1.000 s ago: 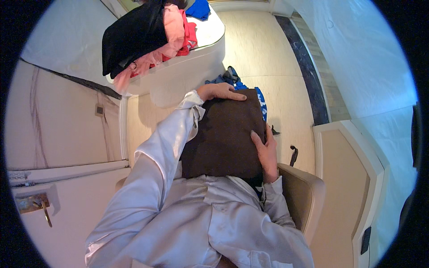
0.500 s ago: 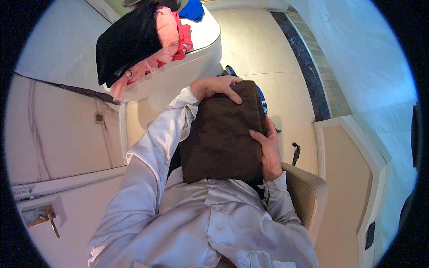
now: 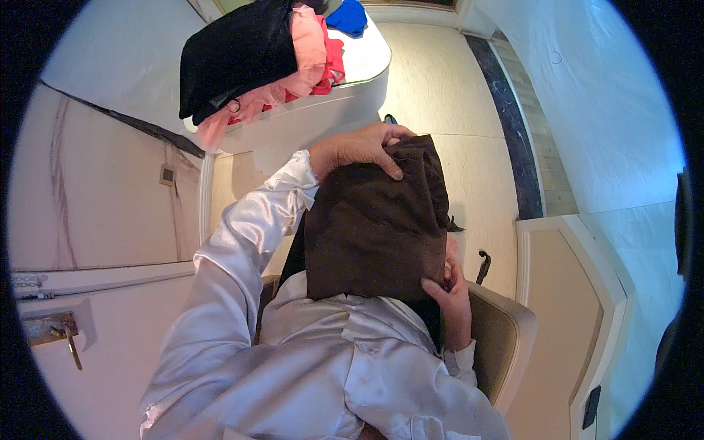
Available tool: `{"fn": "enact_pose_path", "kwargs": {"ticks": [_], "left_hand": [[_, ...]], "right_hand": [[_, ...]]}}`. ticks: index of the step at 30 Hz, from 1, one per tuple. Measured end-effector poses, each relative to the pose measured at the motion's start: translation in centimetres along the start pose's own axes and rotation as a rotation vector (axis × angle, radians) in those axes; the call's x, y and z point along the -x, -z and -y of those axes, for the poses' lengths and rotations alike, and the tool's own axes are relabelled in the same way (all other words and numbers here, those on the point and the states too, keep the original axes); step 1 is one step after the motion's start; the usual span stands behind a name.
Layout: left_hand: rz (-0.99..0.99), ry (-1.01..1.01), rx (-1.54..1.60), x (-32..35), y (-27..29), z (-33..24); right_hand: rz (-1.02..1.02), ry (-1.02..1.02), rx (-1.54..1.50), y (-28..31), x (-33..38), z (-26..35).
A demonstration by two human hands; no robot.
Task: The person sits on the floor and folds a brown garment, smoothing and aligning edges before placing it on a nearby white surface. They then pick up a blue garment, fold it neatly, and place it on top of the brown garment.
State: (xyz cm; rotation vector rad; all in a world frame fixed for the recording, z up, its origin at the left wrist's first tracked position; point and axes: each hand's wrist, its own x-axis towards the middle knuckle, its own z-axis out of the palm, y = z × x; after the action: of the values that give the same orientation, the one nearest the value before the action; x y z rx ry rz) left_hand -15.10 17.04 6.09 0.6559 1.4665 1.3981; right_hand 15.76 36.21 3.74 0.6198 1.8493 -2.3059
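Note:
A dark brown folded cloth [image 3: 374, 224] is held up in front of my chest. My left hand [image 3: 357, 149] grips its top edge, fingers curled over the fold. My right hand [image 3: 449, 292] pinches its lower right corner. Both arms wear shiny white satin sleeves [image 3: 242, 242]. The cloth hides whatever lies under it.
A white rounded table [image 3: 323, 110] ahead carries a pile of clothes: a black garment [image 3: 235, 55], pink and red pieces [image 3: 312, 51] and a blue one [image 3: 348, 16]. I sit on a beige chair [image 3: 502, 341]. Cream floor [image 3: 455, 95] lies ahead, with a white cabinet [image 3: 88, 337] at left.
The brown cloth has been lifted higher toward my chest, with both hands still on it. The view has tilted slightly, so the table sits higher in the picture.

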Motion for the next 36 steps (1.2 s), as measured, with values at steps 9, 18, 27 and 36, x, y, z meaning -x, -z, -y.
{"fn": "enact_pose_path", "kwargs": {"ticks": [9,18,27,36], "left_hand": [[-0.139,-0.202,-0.096,2.3,-0.3,-0.9],[-0.463,-0.226,-0.010,5.2,-0.3,-2.3],[-0.514,-0.346,-0.002,8.6,-1.0,-2.1],[-0.839,-0.415,-0.049,17.0,1.2,-2.7]], "right_hand": [[-0.105,0.074,-0.354,-0.4,0.0,1.0],[0.038,0.565,0.045,-0.2,-4.9,0.5],[0.120,0.230,-0.033,-3.7,-4.2,2.5],[0.005,0.360,0.063,-8.4,-9.2,6.3]]}}
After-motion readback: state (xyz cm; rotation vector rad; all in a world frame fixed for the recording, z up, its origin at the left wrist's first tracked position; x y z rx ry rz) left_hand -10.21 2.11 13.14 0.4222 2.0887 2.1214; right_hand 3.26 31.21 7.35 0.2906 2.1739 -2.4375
